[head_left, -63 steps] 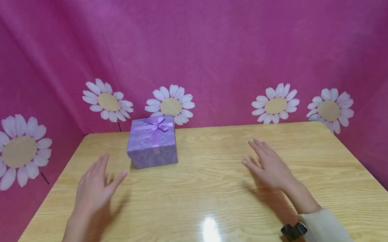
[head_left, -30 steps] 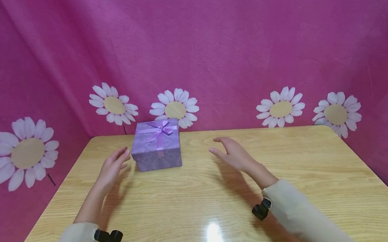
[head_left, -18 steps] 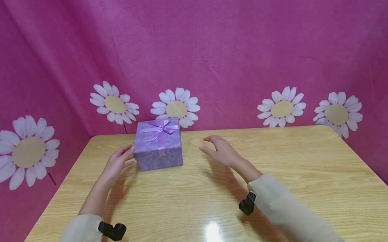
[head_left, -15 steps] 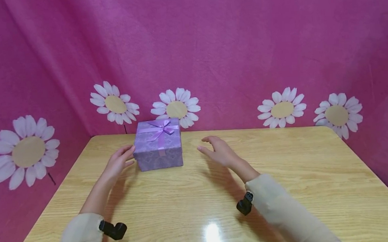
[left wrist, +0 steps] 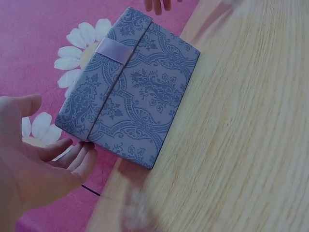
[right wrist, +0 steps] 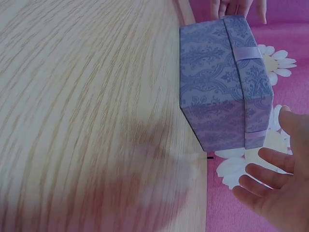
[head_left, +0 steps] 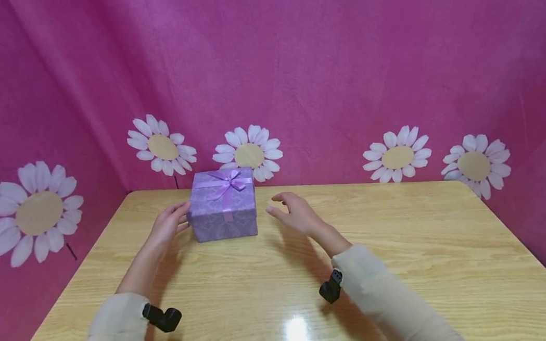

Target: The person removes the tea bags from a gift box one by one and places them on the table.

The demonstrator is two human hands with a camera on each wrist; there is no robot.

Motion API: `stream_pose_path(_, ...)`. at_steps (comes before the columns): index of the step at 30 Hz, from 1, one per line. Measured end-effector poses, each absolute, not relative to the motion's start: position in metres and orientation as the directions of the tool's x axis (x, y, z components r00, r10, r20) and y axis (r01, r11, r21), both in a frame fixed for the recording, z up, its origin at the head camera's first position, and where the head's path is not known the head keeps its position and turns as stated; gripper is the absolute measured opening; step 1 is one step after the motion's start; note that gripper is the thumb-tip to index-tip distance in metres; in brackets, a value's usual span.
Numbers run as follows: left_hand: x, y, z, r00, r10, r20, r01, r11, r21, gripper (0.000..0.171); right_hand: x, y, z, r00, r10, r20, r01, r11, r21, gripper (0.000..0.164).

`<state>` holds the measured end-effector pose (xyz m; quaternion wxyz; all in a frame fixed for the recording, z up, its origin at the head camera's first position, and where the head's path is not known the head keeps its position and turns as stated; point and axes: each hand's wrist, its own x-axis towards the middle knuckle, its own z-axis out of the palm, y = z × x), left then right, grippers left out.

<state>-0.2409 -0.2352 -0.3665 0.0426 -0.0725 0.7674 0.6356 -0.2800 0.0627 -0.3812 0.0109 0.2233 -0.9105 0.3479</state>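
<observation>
A purple gift box (head_left: pixel 224 223) with a patterned lid and a ribbon bow (head_left: pixel 229 182) stands left of centre near the table's back edge, its lid on. My left hand (head_left: pixel 166 225) is at the box's left side, fingertips right at the lid's lower edge, as the left wrist view shows near its fingers (left wrist: pixel 79 157). To the right of the box, my right hand (head_left: pixel 296 213) hovers with a gap between it and the box. Its fingers (right wrist: pixel 268 176) are spread and loosely bent, holding nothing.
The box rests on a glossy light wood table (head_left: pixel 270 280). Behind and beside the table hangs a magenta cloth (head_left: pixel 314 84) printed with white daisies. A small black camera sits at each wrist, the left camera (head_left: pixel 163 317) and the right camera (head_left: pixel 330 287).
Both hands have moved in toward the box from either side. The left fingertips have come up to its lid edge, and the right hand has kept shifting left. The box stands in place.
</observation>
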Motion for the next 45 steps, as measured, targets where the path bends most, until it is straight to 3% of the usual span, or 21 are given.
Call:
stream_pose_path(18, -0.250, -0.231, -0.372, -0.971, -0.120, -0.206, -0.220, 0.117, 0.969, 0.056, -0.287, 0.040, -0.389, -0.911, -0.364, 0.192, -0.383, 0.580, -0.719, 0.041)
stream_pose_path(29, -0.253, -0.230, -0.375, -0.968, -0.165, -0.189, -0.195, 0.019, 0.981, 0.052, -0.292, 0.026, -0.392, -0.930, -0.298, 0.214, -0.341, 0.490, -0.802, 0.046)
stream_pose_path(38, -0.253, -0.226, -0.373, -0.959, -0.213, -0.189, -0.198, 0.024, 0.980, 0.051, -0.287, 0.015, -0.381, -0.985, -0.174, 0.005, -0.052, 0.269, -0.962, 0.034)
stream_pose_path(45, -0.251, -0.225, -0.372, -0.962, -0.201, -0.185, -0.191, 0.011, 0.982, 0.051, -0.285, 0.014, -0.375, -0.985, -0.153, -0.084, 0.059, 0.162, -0.985, 0.031)
